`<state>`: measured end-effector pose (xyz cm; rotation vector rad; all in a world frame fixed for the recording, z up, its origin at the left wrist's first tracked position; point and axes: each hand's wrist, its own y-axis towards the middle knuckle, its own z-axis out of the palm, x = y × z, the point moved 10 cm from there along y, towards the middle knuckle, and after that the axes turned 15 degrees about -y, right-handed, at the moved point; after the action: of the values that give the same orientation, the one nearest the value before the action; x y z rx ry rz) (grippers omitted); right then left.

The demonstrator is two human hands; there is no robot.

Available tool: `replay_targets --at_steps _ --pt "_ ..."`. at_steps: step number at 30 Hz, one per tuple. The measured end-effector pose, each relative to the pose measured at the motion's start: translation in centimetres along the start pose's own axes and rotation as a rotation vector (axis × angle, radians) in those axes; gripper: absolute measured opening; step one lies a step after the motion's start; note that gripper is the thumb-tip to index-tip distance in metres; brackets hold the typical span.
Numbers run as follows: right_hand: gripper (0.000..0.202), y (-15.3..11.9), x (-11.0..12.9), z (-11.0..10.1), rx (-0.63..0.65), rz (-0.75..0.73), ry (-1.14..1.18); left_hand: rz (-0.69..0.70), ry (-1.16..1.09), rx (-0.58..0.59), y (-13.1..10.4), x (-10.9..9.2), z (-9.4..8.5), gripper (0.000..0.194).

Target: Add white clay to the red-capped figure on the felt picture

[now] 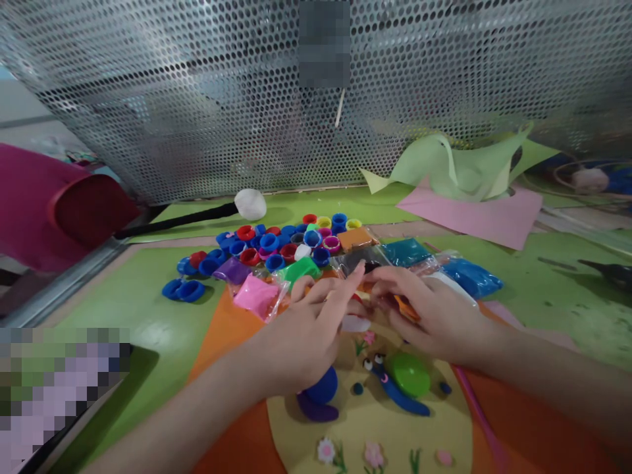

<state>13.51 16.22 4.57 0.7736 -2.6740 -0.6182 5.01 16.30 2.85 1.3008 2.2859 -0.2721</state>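
My left hand (323, 322) is bent over the upper part of a yellow clay picture (385, 438), one digit stretched toward my right hand (424, 309). My right fingers are curled together; whatever either hand pinches is hidden between them. Just beyond the fingertips lies a bag of black clay (358, 259). Under my hands parts of a red and an orange piece (407, 308) show. On the picture are a blue snail with a green shell (411, 375), a purple snail with a blue shell (318, 398) partly behind my left hand, and small clay flowers (326, 450).
Several bottle caps (269, 242) are heaped behind the bags of pink (257, 295), green, teal and blue clay (471, 276). A pink stick (478, 415) lies right of the picture. Green and pink paper (474, 214) sits at the back, before a perforated metal panel (222, 99).
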Motion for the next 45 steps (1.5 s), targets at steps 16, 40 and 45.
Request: replay_targets --at_steps 16,40,45 --pt "0.050 0.5 0.6 1.3 0.144 -0.145 -0.150 -0.054 0.040 -0.179 -0.4 2.3 -1.8 0.091" --pt "0.021 -0.3 2.4 0.7 0.115 -0.254 0.008 0.207 0.135 -0.374 -2.2 0.3 -2.8 0.054" --pt "0.019 0.8 1.6 -1.4 0.063 -0.162 -0.075 0.279 0.154 -0.392 -2.4 -0.8 -3.0 0.060"
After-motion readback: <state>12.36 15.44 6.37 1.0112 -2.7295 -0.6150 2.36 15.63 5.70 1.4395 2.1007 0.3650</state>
